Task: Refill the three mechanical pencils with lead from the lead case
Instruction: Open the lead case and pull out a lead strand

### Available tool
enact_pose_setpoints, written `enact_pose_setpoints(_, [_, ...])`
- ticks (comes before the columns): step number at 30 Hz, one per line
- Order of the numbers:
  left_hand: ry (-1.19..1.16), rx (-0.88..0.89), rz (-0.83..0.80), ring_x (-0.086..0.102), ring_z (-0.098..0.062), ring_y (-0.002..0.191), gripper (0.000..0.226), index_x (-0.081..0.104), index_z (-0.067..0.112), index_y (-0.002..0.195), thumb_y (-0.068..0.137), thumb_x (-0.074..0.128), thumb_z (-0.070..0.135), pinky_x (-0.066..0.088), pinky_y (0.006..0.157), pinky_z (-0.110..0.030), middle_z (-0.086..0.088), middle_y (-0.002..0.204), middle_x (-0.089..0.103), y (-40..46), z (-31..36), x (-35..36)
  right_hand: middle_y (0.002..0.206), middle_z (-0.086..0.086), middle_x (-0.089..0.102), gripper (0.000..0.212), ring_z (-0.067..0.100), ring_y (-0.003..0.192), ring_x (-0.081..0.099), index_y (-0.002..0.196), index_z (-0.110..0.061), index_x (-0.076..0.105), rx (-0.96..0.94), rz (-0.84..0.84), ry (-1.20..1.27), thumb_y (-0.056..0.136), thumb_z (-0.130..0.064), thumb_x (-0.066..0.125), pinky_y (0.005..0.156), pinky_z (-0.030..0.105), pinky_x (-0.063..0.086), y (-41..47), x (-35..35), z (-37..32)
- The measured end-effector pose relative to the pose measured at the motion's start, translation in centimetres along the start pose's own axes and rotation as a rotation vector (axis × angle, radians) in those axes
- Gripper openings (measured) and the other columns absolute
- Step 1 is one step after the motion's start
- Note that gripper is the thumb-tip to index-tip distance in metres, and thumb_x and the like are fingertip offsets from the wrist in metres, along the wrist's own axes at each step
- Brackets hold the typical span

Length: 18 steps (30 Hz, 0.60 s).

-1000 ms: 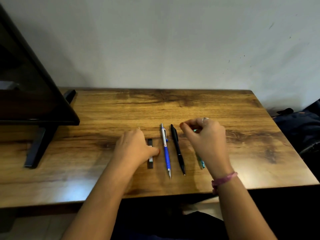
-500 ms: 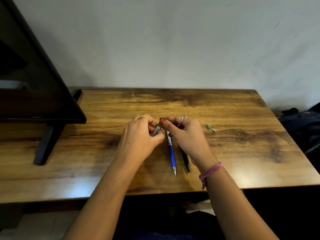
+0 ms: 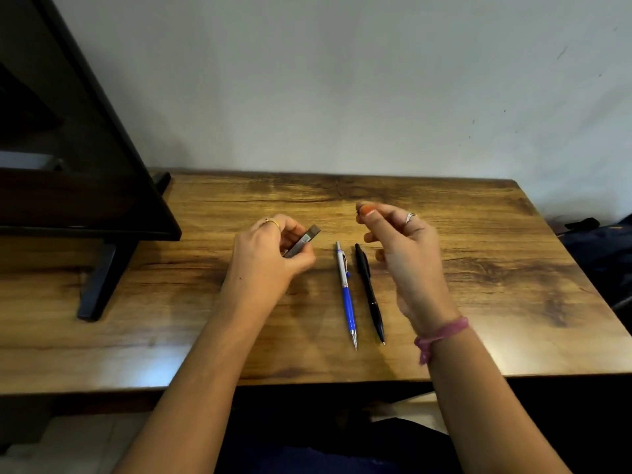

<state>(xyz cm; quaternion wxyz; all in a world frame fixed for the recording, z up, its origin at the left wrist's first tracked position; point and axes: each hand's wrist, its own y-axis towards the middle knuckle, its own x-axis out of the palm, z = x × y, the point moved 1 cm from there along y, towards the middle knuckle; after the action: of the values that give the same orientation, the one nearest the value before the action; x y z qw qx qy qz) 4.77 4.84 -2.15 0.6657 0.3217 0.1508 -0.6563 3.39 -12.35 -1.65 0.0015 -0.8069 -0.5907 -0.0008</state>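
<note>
My left hand (image 3: 270, 260) grips the slim grey lead case (image 3: 304, 241), tilted with its upper end pointing up and to the right, above the wooden table (image 3: 496, 302). My right hand (image 3: 403, 254) hovers to the right of the case, thumb and forefinger pinched on a small dark piece (image 3: 358, 209), too small to identify. Between the hands two pencils lie side by side, tips toward me: a blue and silver pencil (image 3: 346, 292) and a black pencil (image 3: 369, 292). A third pencil is not visible; my right hand covers that spot.
A dark screen (image 3: 68, 172) on a black stand (image 3: 94, 292) occupies the table's left part. A dark bag (image 3: 602, 248) sits beyond the right edge. The wall runs close behind the table. The front edge lies under my forearms.
My left hand picked the lead case up off the table. My right hand met it at the case's top end, then drew away up and to the right with its fingers pinched.
</note>
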Motion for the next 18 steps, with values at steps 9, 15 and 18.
enact_pose_setpoints(9, [-0.048,-0.002,0.147,0.057,0.008,0.082,0.021,0.061,0.028,0.085,0.074,0.071,0.014,0.038,0.066,-0.001,0.011,0.09,0.063,0.6,-0.7,-0.6,0.084,-0.01,0.072,0.01,0.006,0.081,0.065,0.091,-0.028,0.076,-0.101,-0.544,-1.013,0.084,-0.026,0.068,0.076,0.024,0.054,-1.9,2.0,1.0])
enact_pose_setpoints(15, [-0.038,0.031,0.117,0.058,0.002,0.088,0.02,0.066,0.025,0.091,0.076,0.07,0.012,0.05,0.077,-0.022,0.019,0.091,0.056,0.5,-0.3,-1.5,0.098,-0.007,0.069,0.018,0.009,0.089,0.059,0.103,-0.027,0.076,-0.132,-0.581,-1.053,0.089,-0.024,0.065,0.073,0.02,0.045,-2.2,2.0,0.6])
enact_pose_setpoints(18, [0.024,0.091,0.059,0.054,0.004,0.087,0.019,0.066,0.026,0.092,0.079,0.07,0.013,0.045,0.077,-0.013,0.018,0.091,0.053,0.5,0.5,-2.0,0.092,-0.008,0.072,0.017,0.003,0.078,0.06,0.103,-0.024,0.075,-0.051,-0.462,-0.835,0.091,-0.02,0.065,0.063,0.009,0.043,-1.5,0.8,0.3])
